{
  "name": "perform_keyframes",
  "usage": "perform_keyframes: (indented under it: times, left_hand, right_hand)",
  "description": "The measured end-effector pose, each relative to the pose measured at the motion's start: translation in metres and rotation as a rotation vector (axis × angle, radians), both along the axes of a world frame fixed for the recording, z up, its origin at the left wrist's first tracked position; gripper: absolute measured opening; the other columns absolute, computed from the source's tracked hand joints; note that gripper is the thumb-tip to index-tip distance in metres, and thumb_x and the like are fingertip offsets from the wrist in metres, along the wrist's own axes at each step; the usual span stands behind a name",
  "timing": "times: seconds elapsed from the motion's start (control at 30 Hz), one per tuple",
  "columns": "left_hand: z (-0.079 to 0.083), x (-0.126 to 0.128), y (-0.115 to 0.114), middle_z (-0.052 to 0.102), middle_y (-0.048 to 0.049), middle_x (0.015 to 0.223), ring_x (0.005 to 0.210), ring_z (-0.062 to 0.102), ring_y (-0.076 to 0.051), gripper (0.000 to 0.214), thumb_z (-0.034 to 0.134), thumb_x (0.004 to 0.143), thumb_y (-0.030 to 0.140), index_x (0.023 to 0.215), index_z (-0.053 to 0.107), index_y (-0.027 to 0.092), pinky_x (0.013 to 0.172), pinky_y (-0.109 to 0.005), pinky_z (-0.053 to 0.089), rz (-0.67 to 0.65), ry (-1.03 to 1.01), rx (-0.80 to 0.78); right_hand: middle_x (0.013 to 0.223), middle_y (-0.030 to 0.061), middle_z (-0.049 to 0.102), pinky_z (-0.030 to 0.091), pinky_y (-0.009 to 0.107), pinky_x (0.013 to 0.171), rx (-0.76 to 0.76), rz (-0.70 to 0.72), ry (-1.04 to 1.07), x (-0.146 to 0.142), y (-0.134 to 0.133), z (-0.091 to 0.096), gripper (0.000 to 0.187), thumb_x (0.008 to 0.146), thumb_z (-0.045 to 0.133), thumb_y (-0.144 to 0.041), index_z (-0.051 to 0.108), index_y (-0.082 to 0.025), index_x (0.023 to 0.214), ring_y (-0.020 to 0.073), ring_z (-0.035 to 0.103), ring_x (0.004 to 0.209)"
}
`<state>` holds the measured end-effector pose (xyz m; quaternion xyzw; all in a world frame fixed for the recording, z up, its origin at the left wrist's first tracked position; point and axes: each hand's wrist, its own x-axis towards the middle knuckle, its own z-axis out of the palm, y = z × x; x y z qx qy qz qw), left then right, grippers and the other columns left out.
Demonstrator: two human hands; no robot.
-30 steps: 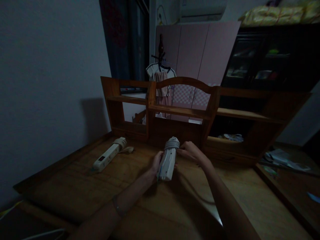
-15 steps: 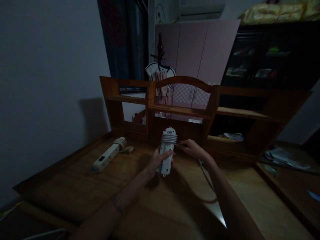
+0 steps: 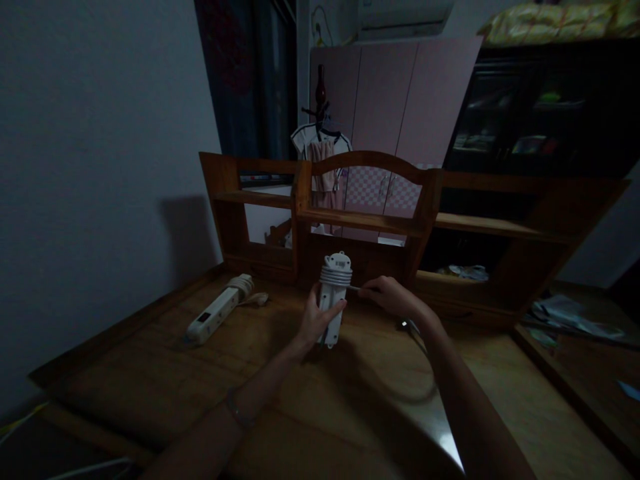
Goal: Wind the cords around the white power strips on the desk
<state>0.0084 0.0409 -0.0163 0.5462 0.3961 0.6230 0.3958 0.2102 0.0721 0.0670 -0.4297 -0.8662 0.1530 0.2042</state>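
Above the wooden desk [image 3: 300, 427]: you had a white power strip [image 3: 334, 295], long in shape, of hard plastic, its rounded end upward.
Cord [image 3: 336, 275]: it was pale and round, laid in several close turns around the upper part.
Left hand [image 3: 315, 321]: your fingers were closed around the lower half, with the thumb across its face.
Right hand [image 3: 391, 295]: your fingertips were pinched together on the cord, and a short straight piece went from them to the turns.
Place of the power strip: it was between your two hands, inside the left grasp, near the right fingertips.
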Motion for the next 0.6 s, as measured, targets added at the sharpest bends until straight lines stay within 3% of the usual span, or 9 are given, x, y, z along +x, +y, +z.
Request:
perform_keyframes:
  times: [0.13,0.3,0.47,0.6]
  left_hand:
    - [-0.009,-0.012,0.013,0.066,-0.0063,0.100,0.082,0.066,-0.019,0.060,0.074,0.070,0.040,0.120,0.047,0.022,0.073,-0.030,0.051,0.138,-0.014,-0.066]
    - [-0.022,-0.032,0.028,0.065,-0.0064,0.094,0.080,0.065,-0.019,0.051,0.074,0.069,0.042,0.107,0.049,0.020,0.071,-0.030,0.049,0.275,-0.008,-0.137]
    - [-0.022,-0.026,0.026,0.066,-0.0064,0.094,0.082,0.064,-0.020,0.051,0.077,0.066,0.038,0.105,0.050,0.020,0.074,-0.031,0.048,0.210,0.063,-0.142]
    - [-0.015,-0.007,0.009,0.066,-0.0067,0.100,0.090,0.063,-0.023,0.059,0.080,0.061,0.034,0.111,0.051,0.019,0.078,-0.032,0.047,0.101,0.180,-0.147]
  right_hand:
    - [0.073,0.0074,0.069,0.034,0.025,0.057,0.037,-0.100,-0.069,0.006,-0.014,0.014,0.032,0.089,0.051,-0.040,0.073,-0.017,0.085,0.0173,0.058,0.063]
    - [0.070,0.0080,0.066,0.029,0.027,0.055,0.158,-0.175,-0.106,0.009,-0.045,0.045,0.038,0.088,0.052,-0.048,0.073,-0.018,0.079,0.0171,0.054,0.060]
    - [0.066,0.0059,0.065,0.029,0.027,0.054,0.254,-0.117,-0.122,-0.006,-0.074,0.068,0.027,0.086,0.059,-0.040,0.072,-0.019,0.076,0.0154,0.054,0.058]
    - [0.074,0.0058,0.068,0.034,0.025,0.061,0.329,-0.068,-0.101,-0.014,-0.090,0.078,0.020,0.089,0.056,-0.030,0.073,-0.019,0.083,0.0154,0.059,0.066]
